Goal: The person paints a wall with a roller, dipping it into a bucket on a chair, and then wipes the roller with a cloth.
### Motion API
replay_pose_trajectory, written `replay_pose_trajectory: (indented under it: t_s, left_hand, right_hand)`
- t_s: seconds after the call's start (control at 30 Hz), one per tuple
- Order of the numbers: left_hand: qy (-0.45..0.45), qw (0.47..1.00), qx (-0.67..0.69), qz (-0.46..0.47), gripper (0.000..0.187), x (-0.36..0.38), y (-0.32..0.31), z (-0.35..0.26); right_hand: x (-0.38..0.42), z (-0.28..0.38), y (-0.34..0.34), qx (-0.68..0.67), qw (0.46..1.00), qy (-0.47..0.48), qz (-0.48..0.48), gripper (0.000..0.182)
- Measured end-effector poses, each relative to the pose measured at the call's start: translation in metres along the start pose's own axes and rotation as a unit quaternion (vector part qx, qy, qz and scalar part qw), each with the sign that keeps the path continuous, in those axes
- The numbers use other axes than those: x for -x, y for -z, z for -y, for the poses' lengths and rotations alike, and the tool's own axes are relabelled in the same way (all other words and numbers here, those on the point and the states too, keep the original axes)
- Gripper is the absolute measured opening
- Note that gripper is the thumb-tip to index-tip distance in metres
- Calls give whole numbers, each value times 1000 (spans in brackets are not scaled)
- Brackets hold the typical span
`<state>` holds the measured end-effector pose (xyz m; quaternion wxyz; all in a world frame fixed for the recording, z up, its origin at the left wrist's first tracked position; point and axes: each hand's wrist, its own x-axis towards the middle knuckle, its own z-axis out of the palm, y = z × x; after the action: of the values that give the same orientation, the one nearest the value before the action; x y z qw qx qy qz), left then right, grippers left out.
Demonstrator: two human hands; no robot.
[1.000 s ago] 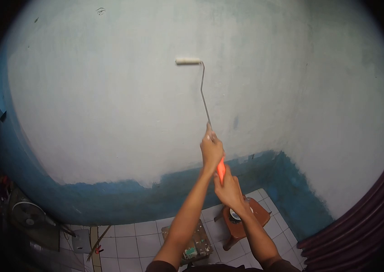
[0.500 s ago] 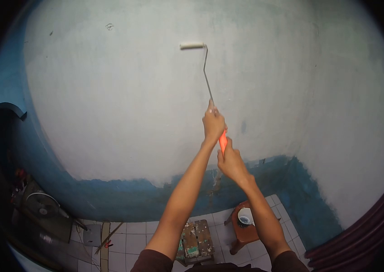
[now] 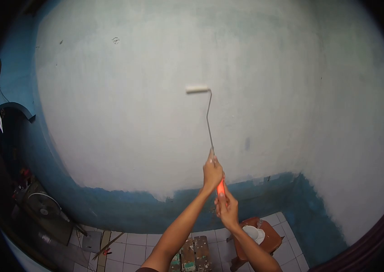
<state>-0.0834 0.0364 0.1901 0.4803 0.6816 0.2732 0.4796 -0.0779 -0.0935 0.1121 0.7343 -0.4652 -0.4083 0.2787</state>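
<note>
Holds the paint roller (image 3: pixel 197 89) with two hands in front of the pale upper part of the wall (image 3: pixel 133 127), with the left hand (image 3: pixel 212 174) closed around the upper end of the grip, where handle meets rod, and a finger stretched up along the metal rod (image 3: pixel 209 122). Grips lower down with the right hand (image 3: pixel 227 208), closed around the orange handle (image 3: pixel 220 187), just below and beside the left. Points the rod upward, bent partway, to the white sleeve (image 3: pixel 194 90), lying nearly level and slightly blurred, near or against the wall; cannot tell whether touching. See below the pale paint a blue band (image 3: pixel 124 201) with a ragged upper edge, running around the corner to the right. Find at lower right a brown stool (image 3: pixel 270 232) bearing a round white container (image 3: pixel 254 234), partly hidden by the right forearm. Note at bottom centre a slatted, paint-spattered wooden stand (image 3: pixel 202 254) on the tiled floor (image 3: pixel 133 251), at lower left a fan (image 3: pixel 43 211) and a thin stick (image 3: pixel 109 245), and at far right a dark purple curtain (image 3: pixel 366 245).
</note>
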Motion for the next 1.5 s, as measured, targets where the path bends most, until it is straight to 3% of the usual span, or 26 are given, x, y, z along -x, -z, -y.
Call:
replay_pose_trajectory:
  t_s: [0.17,0.4,0.47,0.73,0.87,0.97,1.03,1.17,1.23,1.27,1.33,1.47,1.5]
  left_hand:
    - [-43,999,5,-18,50,-63,-2,-65]
    - [-117,993,11,-30,58,-137,4,-157]
    - [-117,993,9,-25,62,-146,9,-170]
    - [-98,995,-1,-31,53,-121,15,-134]
    - [-58,998,-4,-28,53,-87,13,-93]
    - [-24,1000,-1,-18,53,-56,9,-66]
    - [-2,1000,-10,-20,53,-39,5,-46]
    - [23,999,15,-16,52,-3,4,1]
    - [53,998,15,-7,52,8,1,5]
    - [53,998,17,-5,52,9,-2,7]
    - [62,998,8,-21,53,13,-4,6]
    - [54,998,13,-7,55,-5,0,-37]
    - [40,999,14,-7,56,-14,-1,-50]
  right_hand:
    - [-69,45,-7,96,990,108,-2,51]
    - [-135,145,-37,121,986,113,3,50]
    - [-139,164,-46,104,992,75,15,51]
    - [-132,100,-44,101,987,122,2,53]
    - [-97,67,-33,121,988,92,-4,52]
    - [-68,43,-17,191,981,3,-17,49]
    - [-61,-6,-6,201,971,128,-19,49]
    - [-25,-39,5,232,968,92,-31,48]
    - [-16,-42,6,309,921,223,-81,48]
    - [-12,-43,9,311,920,223,-82,48]
    - [5,0,-2,302,948,70,-74,46]
    - [-16,45,-9,308,948,59,-46,43]
    - [-26,51,-8,315,939,124,-53,43]
